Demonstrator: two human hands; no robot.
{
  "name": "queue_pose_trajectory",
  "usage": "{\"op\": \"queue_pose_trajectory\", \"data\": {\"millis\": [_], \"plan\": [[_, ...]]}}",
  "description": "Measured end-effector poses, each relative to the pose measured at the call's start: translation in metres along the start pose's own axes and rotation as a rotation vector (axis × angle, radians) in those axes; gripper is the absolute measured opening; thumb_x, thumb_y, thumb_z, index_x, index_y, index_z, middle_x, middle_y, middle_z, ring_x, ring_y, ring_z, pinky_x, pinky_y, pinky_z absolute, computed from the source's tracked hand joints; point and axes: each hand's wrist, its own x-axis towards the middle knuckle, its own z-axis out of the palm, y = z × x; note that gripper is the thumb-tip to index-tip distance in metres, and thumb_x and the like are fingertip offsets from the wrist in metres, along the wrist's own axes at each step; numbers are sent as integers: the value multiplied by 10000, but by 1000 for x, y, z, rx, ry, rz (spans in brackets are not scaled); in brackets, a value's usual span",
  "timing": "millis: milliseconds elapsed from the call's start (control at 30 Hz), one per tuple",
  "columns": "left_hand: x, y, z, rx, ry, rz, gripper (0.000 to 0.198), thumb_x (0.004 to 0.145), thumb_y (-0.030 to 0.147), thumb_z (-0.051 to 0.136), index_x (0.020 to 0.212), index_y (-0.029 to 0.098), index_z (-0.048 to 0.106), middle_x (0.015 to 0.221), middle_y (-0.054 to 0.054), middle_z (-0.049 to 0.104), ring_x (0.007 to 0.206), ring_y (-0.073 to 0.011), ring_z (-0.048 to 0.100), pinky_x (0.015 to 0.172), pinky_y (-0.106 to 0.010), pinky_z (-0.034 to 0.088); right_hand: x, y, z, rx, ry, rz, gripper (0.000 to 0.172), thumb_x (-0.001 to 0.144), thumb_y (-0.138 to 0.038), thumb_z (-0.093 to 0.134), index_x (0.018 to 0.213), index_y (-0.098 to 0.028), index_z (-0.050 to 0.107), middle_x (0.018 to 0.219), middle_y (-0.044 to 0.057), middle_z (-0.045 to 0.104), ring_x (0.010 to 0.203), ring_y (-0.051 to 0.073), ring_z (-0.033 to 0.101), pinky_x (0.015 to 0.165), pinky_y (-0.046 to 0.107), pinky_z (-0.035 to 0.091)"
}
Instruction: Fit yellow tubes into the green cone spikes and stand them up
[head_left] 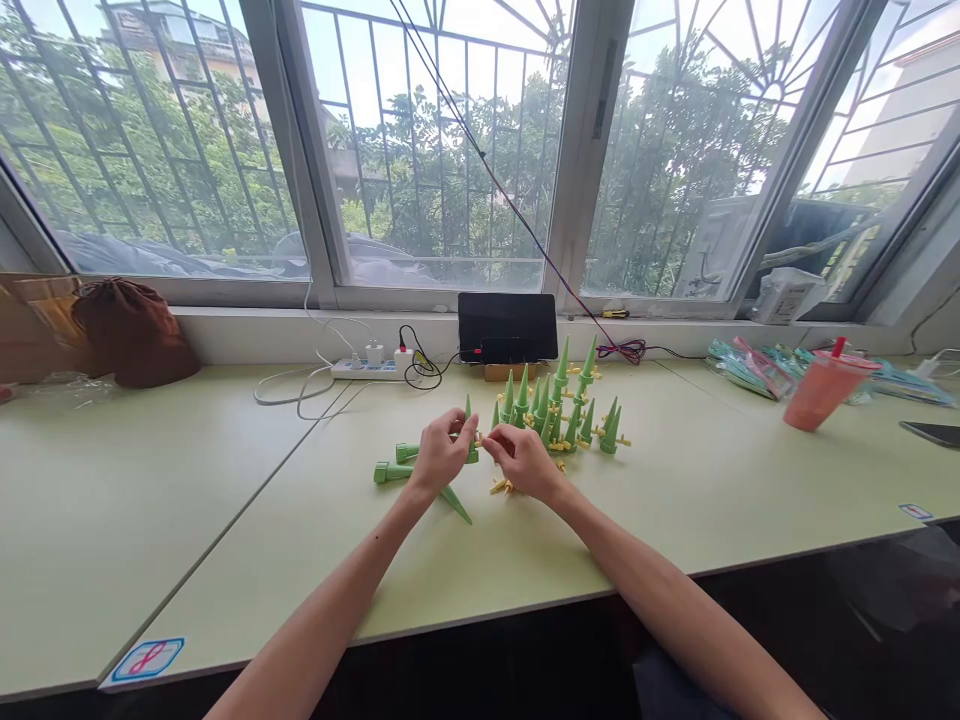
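My left hand [441, 452] is closed around a green plastic cone spike [455, 503], whose pointed tip sticks out below the hand toward me. My right hand [523, 462] meets it from the right, fingers pinched on a small yellow part at the spike's side. Two more green spikes [392, 470] lie flat on the table just left of my left hand. A few yellow pieces [501, 487] lie under my right hand. Behind my hands stands a cluster of upright green spikes with yellow fittings [559, 405].
A pale green table [225, 500] runs under barred windows. At the back are a black tablet [508, 326], a white power strip with cables [367, 367] and a brown pouch [133, 332]. A pink lidded cup [825, 387], teal packets [750, 367] and a phone [934, 433] sit at right.
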Motion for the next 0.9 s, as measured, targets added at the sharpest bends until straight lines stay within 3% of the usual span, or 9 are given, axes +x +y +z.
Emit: {"op": "queue_pose_trajectory", "data": {"millis": [133, 367, 667, 800, 900], "plan": [[0, 0, 0, 6, 4, 0, 328, 852, 449, 509, 659, 185, 485, 581, 27, 496, 533, -110, 481, 474, -218, 355, 0, 0, 0, -5, 1, 21, 342, 929, -392, 445, 691, -169, 551, 572, -21, 532, 523, 97, 409, 526, 222, 324], [1, -4, 1, 26, 11, -4, 331, 862, 463, 500, 680, 187, 503, 586, 32, 510, 528, -106, 463, 480, -217, 345, -1, 0, -1, 53, -23, 14, 221, 881, -391, 538, 901, -175, 579, 701, -2, 593, 529, 97, 436, 520, 219, 359], [0, 0, 0, 10, -5, -6, 324, 860, 447, 508, 672, 184, 485, 587, 25, 507, 541, -111, 479, 483, -216, 347, 0, 2, 0, -9, -25, 27, 350, 931, -393, 445, 686, -167, 552, 564, -19, 532, 514, 93, 407, 528, 222, 329], [0, -1, 0, 21, 5, -2, 323, 863, 449, 502, 682, 182, 499, 591, 18, 516, 534, -111, 466, 478, -221, 347, 0, 1, 0, 30, -11, 27, 240, 898, -389, 513, 827, -169, 578, 630, -14, 571, 525, 95, 431, 519, 215, 339], [0, -1, 0, 28, 3, -5, 322, 863, 451, 501, 691, 179, 512, 592, 12, 526, 532, -114, 471, 479, -224, 356, 0, 1, 0, 38, -22, 0, 205, 886, -362, 532, 826, -170, 574, 642, -15, 573, 530, 94, 427, 522, 214, 340]]}}
